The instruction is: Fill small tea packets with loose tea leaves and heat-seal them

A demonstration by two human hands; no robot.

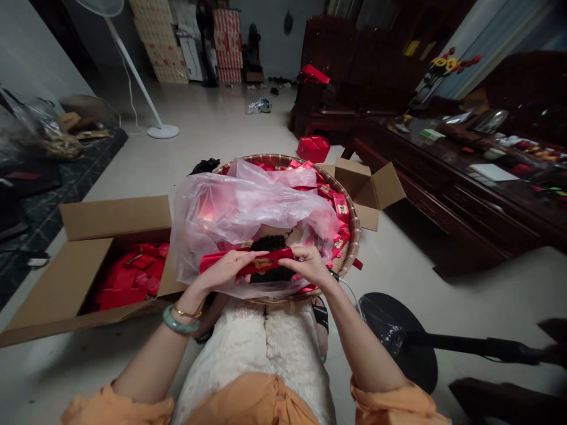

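My left hand (pixel 228 270) and my right hand (pixel 310 264) pinch the two ends of a long red packet (pixel 261 264) with a gold label. The packet is held just above a heap of dark loose tea leaves (pixel 268 243), which lies inside a clear plastic bag (pixel 248 215). The bag rests in a round woven bamboo tray (pixel 349 236) on my lap. More red packets (pixel 340 208) lie in the tray beyond the bag, partly hidden by it.
An open cardboard box (pixel 88 277) full of red packets stands on the floor to my left. Another open carton (pixel 370 189) and a red box (pixel 313 149) sit beyond the tray. A dark wooden table (pixel 443 177) runs along the right, and a black round fan base (pixel 394 336) lies low right.
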